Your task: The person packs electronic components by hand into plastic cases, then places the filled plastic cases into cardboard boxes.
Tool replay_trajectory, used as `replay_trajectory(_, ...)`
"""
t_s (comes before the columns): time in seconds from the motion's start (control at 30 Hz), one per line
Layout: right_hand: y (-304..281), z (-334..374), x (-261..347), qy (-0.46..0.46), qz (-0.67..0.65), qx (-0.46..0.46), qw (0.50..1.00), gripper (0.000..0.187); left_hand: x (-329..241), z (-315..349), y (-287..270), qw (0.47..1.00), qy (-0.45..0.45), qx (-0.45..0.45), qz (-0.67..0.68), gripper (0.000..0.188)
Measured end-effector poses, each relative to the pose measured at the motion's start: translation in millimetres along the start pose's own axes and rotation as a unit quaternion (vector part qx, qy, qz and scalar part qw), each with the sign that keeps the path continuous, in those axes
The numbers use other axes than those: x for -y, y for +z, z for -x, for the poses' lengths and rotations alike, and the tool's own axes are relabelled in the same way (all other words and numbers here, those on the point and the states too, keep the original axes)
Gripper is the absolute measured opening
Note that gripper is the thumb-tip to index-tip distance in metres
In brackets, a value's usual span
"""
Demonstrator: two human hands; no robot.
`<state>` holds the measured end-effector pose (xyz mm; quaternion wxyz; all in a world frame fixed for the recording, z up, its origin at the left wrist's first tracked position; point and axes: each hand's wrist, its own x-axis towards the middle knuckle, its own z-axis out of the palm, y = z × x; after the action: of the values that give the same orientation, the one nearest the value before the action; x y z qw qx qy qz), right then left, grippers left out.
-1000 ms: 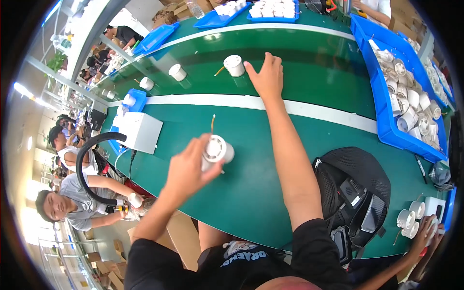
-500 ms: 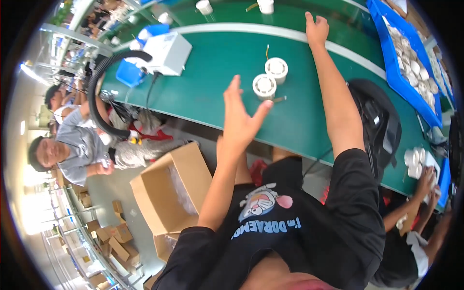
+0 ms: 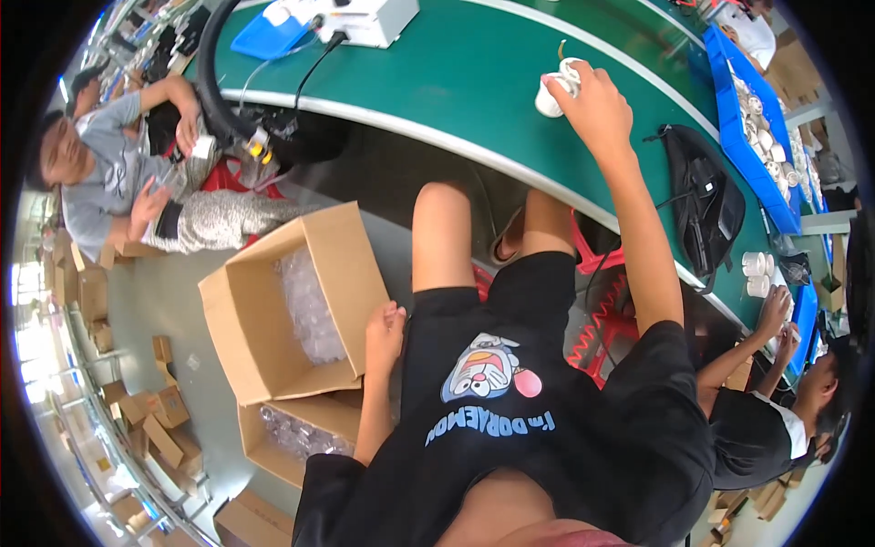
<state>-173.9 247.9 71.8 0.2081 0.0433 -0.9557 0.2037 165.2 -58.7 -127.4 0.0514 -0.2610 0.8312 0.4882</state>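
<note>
My right hand [image 3: 597,114] reaches over the green table and is closed on a white round cylindrical part [image 3: 549,98]. A second white round part [image 3: 571,67] stands against it, partly hidden by my fingers, and a short thin wire rises beside it. Which of the two parts the fingers bear on most is hard to tell. My left hand [image 3: 386,334] hangs low at my left, next to the flap of an open cardboard box [image 3: 355,283]. Its fingers are curled, and nothing shows in them. Clear plastic pieces [image 3: 310,310] lie inside that box.
A second box [image 3: 260,438] with clear plastic pieces stands nearer. On the table are a black bag [image 3: 702,196], a blue bin [image 3: 729,100] of white parts and a white device [image 3: 383,20] with a black hose [image 3: 211,68]. Co-workers sit at left and right.
My right hand has come back from the table's far side and taken hold of a white part. My left hand has dropped from above the table edge to beside the box, its fingers curling in.
</note>
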Motion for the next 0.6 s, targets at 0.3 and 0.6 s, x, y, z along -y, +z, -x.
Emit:
replay_trajectory(0.3, 55.1, 20.0, 16.2, -0.119, -0.16, -0.001, 0.98, 0.056, -45.7, 1.2, -31.2, 0.988, 0.048, -0.018, 0.143, 0.043)
replay_trajectory(0.6, 79.9, 226.2, 165.2, 0.203, -0.62, 0.47, 0.594, 0.037, -94.6, 16.1, 0.4, 0.906, 0.181, -0.224, 0.31, 0.054)
